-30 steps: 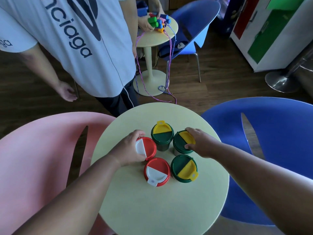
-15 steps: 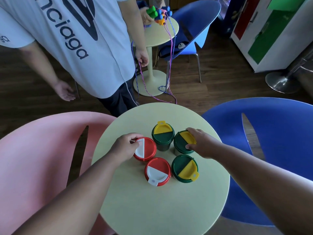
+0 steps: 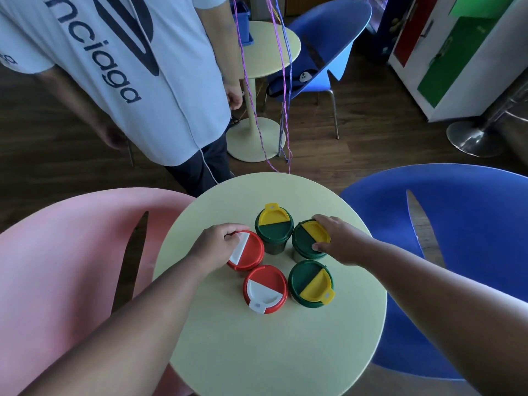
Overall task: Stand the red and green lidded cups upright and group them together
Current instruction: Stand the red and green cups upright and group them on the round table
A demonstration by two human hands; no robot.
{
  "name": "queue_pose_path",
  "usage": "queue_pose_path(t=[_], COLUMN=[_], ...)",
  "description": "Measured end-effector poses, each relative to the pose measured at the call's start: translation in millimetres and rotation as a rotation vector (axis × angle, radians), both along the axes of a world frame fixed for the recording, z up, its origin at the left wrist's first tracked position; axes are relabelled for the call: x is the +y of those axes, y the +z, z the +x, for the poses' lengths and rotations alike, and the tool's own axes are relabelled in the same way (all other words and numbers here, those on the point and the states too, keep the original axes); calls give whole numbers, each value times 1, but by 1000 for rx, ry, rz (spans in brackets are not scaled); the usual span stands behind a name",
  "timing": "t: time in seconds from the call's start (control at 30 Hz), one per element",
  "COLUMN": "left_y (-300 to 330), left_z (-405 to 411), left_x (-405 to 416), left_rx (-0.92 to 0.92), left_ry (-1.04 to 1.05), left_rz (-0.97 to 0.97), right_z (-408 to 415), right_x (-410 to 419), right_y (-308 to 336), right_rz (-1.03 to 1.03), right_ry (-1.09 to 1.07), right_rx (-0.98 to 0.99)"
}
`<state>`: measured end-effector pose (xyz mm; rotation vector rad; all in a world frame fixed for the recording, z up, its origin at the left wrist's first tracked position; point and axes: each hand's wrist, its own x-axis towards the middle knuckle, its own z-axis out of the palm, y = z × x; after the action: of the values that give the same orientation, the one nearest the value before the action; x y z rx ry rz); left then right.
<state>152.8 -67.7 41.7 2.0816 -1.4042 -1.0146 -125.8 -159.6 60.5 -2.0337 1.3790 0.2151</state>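
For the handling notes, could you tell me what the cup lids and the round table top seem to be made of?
The red lid and the green lid look like moulded plastic, smooth with a slight sheen, each with a snap flap in a flat second colour. The table top is matte pale yellow with a thin rounded edge; painted board or laminate, which one I cannot tell.

Two red cups (image 3: 257, 267), three green cups (image 3: 297, 252) upright, clustered.

round pale-yellow table (image 3: 257, 352) | two red-lidded cups (image 3: 265, 288), three green-lidded cups (image 3: 311, 283) | apparently all upright

Cups (image 3: 265, 288) crowd mid-table (image 3: 285, 352) — near half lies bare
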Motion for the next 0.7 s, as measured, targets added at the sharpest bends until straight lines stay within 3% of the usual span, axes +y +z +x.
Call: queue_pose_path(t=[0.3, 0.4, 0.47, 0.6, 0.7], left_y=[0, -1, 4, 13, 9], left_z=[-5, -7, -12, -41, -66], left_x=[2, 5, 16, 66, 98], left_rx=[-45, -260, -419, -399, -229], left_ry=[23, -30, -79, -37, 140], left_rz=[-13, -50, -180, -458, -397], right_z=[-1, -2, -5, -21, -32], right_x=[-2, 2, 12, 42, 61], right_y=[-2, 1, 5, 11, 9], right_rz=[0, 8, -59, -278, -246], right_ry=[9, -2, -29, -29, -65], right_rx=[-4, 14, 22, -123, -181])
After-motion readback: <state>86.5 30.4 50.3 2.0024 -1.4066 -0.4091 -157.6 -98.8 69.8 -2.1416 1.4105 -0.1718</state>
